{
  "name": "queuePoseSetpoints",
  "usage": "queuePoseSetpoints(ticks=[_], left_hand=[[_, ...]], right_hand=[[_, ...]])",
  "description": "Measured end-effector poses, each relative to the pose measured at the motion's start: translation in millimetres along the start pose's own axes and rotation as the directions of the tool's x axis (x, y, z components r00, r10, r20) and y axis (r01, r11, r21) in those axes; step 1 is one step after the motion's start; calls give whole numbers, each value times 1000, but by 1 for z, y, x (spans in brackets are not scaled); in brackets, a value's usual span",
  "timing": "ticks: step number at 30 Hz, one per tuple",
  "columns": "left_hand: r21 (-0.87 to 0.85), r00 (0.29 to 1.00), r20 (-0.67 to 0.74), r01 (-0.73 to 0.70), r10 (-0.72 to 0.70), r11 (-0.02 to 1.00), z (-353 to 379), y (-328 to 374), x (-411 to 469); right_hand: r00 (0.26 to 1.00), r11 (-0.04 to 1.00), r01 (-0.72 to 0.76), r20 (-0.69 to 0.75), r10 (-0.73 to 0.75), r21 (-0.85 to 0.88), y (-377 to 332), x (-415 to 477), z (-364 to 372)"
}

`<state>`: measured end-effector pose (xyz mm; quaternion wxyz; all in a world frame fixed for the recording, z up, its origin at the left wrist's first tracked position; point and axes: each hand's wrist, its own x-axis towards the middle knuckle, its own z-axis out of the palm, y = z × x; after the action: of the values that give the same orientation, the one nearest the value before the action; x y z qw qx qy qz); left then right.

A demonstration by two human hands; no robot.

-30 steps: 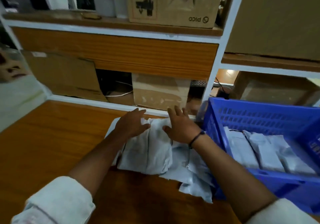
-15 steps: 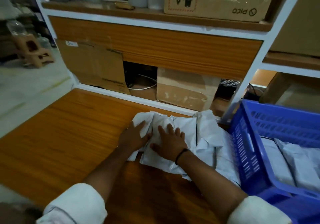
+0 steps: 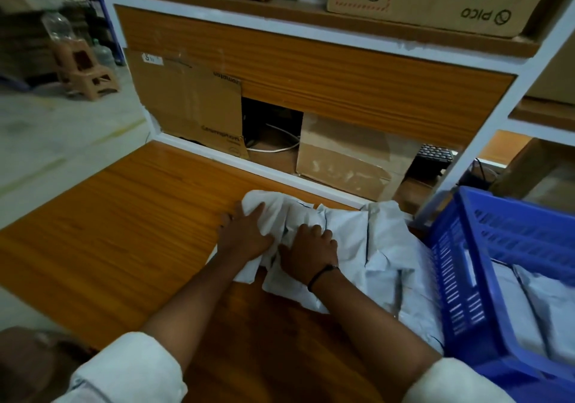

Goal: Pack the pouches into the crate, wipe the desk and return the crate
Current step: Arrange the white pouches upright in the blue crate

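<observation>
The left hand (image 3: 245, 234) lies with fairly straight fingers against the left end of a heap of white pouches (image 3: 373, 240) on the wooden bench (image 3: 124, 231). The right hand (image 3: 308, 253) curls its fingers into the same heap. More pouches lie in the blue crate (image 3: 460, 262), which touches the heap's right side.
</observation>
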<state>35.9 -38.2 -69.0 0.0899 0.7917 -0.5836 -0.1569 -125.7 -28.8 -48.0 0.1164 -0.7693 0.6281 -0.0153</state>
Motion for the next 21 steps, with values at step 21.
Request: queuePoseSetpoints(ticks=[21], left_hand=[[-65, 982, -129, 127, -134, 990, -41, -14, -23]], right_hand=[[988, 989, 145, 50, -145, 6, -8, 13, -1]])
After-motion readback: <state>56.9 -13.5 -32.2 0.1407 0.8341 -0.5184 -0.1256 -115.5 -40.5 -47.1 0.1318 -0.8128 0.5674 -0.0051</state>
